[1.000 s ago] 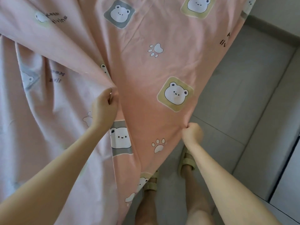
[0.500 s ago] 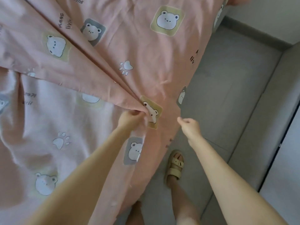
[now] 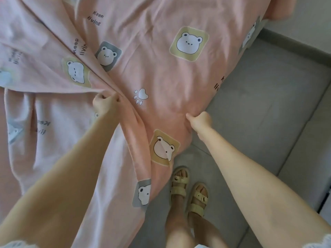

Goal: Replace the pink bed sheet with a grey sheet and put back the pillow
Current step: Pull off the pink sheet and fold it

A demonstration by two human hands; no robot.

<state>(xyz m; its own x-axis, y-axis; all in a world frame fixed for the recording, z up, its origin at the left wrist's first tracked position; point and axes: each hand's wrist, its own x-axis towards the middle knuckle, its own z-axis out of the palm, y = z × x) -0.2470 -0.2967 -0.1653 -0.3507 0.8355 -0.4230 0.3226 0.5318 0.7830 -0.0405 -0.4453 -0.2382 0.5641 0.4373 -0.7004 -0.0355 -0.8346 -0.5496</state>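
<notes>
The pink bed sheet (image 3: 152, 65), printed with bear faces, paw prints and words, fills the left and top of the view and hangs down toward the floor. My left hand (image 3: 104, 104) is closed on a gathered bunch of the sheet near the middle, with folds fanning out up and left from it. My right hand (image 3: 200, 119) pinches the sheet's right edge a little lower. The paler underside of the sheet shows at lower left. No grey sheet and no pillow are in view.
Grey floor tiles (image 3: 259, 108) lie to the right, with a wall skirting (image 3: 295, 43) at top right. My feet in beige sandals (image 3: 188, 190) stand just right of the hanging sheet.
My right hand let go of the sheet's edge, hung free for a moment, and now grips the edge again. The left hand kept its hold while the sheet shifted and spread wider.
</notes>
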